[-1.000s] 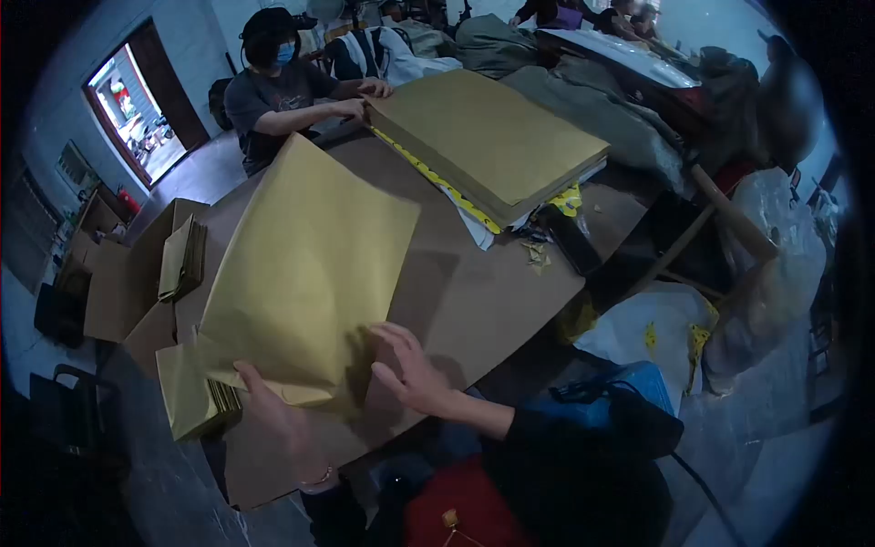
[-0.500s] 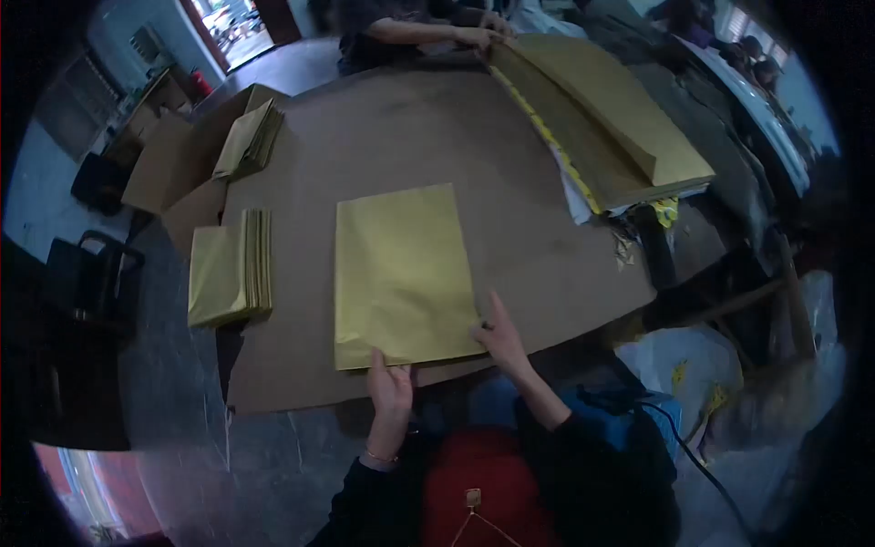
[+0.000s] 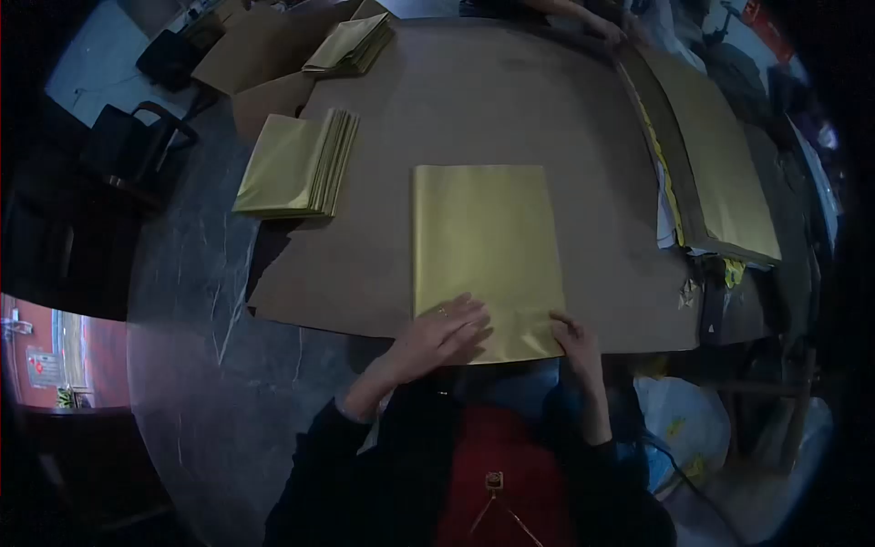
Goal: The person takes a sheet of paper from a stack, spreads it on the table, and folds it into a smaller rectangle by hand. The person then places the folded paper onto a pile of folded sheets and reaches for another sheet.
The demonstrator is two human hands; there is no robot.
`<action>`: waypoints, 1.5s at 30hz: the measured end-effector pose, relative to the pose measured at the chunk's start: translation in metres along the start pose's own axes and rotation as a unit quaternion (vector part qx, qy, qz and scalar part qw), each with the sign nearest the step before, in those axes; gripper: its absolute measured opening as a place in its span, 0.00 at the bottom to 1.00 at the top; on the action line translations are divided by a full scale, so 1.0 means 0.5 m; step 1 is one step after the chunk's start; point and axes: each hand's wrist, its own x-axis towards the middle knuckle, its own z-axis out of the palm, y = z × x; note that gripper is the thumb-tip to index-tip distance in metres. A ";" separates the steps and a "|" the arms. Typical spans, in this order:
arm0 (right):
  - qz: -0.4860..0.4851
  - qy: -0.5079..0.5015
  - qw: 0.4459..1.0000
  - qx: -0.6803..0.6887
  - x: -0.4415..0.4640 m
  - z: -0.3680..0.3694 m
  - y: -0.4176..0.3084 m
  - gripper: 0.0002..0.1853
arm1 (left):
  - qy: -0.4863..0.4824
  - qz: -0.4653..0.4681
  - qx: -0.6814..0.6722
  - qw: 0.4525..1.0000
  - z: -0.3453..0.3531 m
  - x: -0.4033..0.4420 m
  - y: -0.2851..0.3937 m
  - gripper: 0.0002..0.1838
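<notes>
Folded gold paper (image 3: 488, 246) lies at the front of the brown surface (image 3: 510, 109)

On the far left, a dark chair (image 3: 128, 150) stands on the gray floor (image 3: 210, 301). Next comes an open brown box (image 3: 255, 55), up by the left side of the surface. Close to it, a pile of folded gold papers (image 3: 287, 164) sits on the left edge of the surface, and one more gold pile (image 3: 351, 44) lies farther back, right beside the box.

In the middle, the person's left hand (image 3: 437, 337) is over the near left corner of the folded gold paper. Its fingers are stretched out and close to each other. The paper lies flat, with its long sides pointing away from the person, and its near end comes to the front edge of the surface. The right hand (image 3: 579, 345) is at the near right corner. Its fingers are bent at the side of the paper, but I cannot tell if they are pinching it.

Farther right, at the back, another person's hand (image 3: 606, 27) is by the top end of a big stack of gold sheets (image 3: 729, 164). Yellow and white edges (image 3: 670, 201) peek out along its left side. Little shiny scraps (image 3: 687, 294) lie just below the stack
</notes>
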 end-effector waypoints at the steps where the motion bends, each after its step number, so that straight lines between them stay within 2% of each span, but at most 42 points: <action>1: 0.021 0.018 1.000 -0.003 -0.011 0.005 -0.015 0.17 | 0.027 0.071 0.184 0.980 0.008 0.036 -0.038 0.24; 5: 0.004 0.013 1.000 -0.013 -0.030 -0.017 -0.002 0.15 | -0.018 0.098 0.310 0.945 0.022 0.103 -0.123 0.31; 8: 0.056 0.020 0.996 -0.074 -0.062 -0.042 0.003 0.14 | -0.052 0.075 0.322 0.942 0.023 0.108 -0.132 0.31; 10: -0.037 0.035 0.999 -0.004 -0.083 -0.048 0.017 0.13 | -0.053 0.074 0.326 0.941 0.024 0.107 -0.130 0.30; 11: -0.035 0.038 0.999 -0.005 -0.084 -0.063 0.034 0.13 | -0.052 0.077 0.327 0.940 0.025 0.108 -0.131 0.30; 14: -0.141 -0.058 0.988 0.005 -0.063 -0.100 0.058 0.13 | -0.050 0.080 0.336 0.937 0.028 0.108 -0.135 0.31; 15: -0.251 -0.026 0.956 -0.152 -0.038 -0.095 0.032 0.14 | -0.040 0.086 0.330 0.939 0.028 0.108 -0.136 0.30; 16: -0.354 0.008 0.885 -0.301 -0.011 -0.092 0.010 0.15 | -0.029 0.092 0.326 0.940 0.027 0.107 -0.136 0.30; 17: -0.358 0.006 0.884 -0.301 0.015 -0.091 -0.001 0.15 | -0.026 0.090 0.328 0.940 0.025 0.106 -0.135 0.30; 19: -0.349 -0.022 0.840 -0.414 0.067 -0.085 -0.020 0.19 | -0.038 0.091 0.314 0.944 0.020 0.107 -0.132 0.30; 20: -0.355 -0.025 0.838 -0.414 0.083 -0.083 -0.035 0.19 | -0.043 0.091 0.307 0.947 0.018 0.107 -0.129 0.30; 22: -0.429 -0.101 0.738 -0.512 0.111 -0.075 -0.066 0.24 | -0.033 0.091 0.325 0.941 0.014 0.104 -0.127 0.31; 23: -0.380 -0.169 0.738 -0.532 0.119 -0.071 -0.072 0.28 | -0.040 0.093 0.311 0.945 0.016 0.105 -0.134 0.31; 25: -0.383 -0.189 0.712 -0.558 0.136 -0.070 -0.058 0.29 | -0.055 0.105 0.277 0.954 0.008 0.107 -0.145 0.31; 27: -0.378 -0.218 0.678 -0.591 0.139 -0.074 -0.060 0.31 | -0.050 0.099 0.303 0.947 -0.015 0.109 -0.164 0.31; 32: -0.371 -0.231 0.685 -0.583 0.132 -0.079 -0.075 0.31 | 0.003 0.020 0.342 0.940 -0.096 0.122 -0.215 0.31; 34: -0.368 -0.237 0.693 -0.573 0.137 -0.078 -0.079 0.30 | 0.014 0.032 0.366 0.930 -0.106 0.123 -0.214 0.32; 37: -0.372 -0.242 0.689 -0.573 0.149 -0.084 -0.078 0.29 | -0.042 0.049 0.371 0.926 -0.105 0.114 -0.209 0.30; 38: -0.363 -0.253 0.707 -0.552 0.155 -0.085 -0.080 0.27 | -0.039 0.052 0.373 0.926 -0.102 0.102 -0.206 0.30; 40: -0.352 -0.264 0.725 -0.530 0.171 -0.090 -0.086 0.25 | -0.119 0.076 0.316 0.938 -0.099 0.065 -0.191 0.29; 42: -0.337 -0.327 0.811 -0.349 0.202 -0.104 -0.095 0.22 | -0.125 0.080 0.311 0.939 -0.108 0.049 -0.195 0.28; 43: -0.306 -0.302 0.876 -0.218 0.224 -0.099 -0.071 0.18 | -0.140 0.064 0.286 0.946 -0.118 0.045 -0.189 0.27; 45: -0.113 -0.227 0.961 -0.106 0.265 -0.114 -0.030 0.19 | -0.151 0.051 0.245 0.956 -0.129 0.043 -0.195 0.27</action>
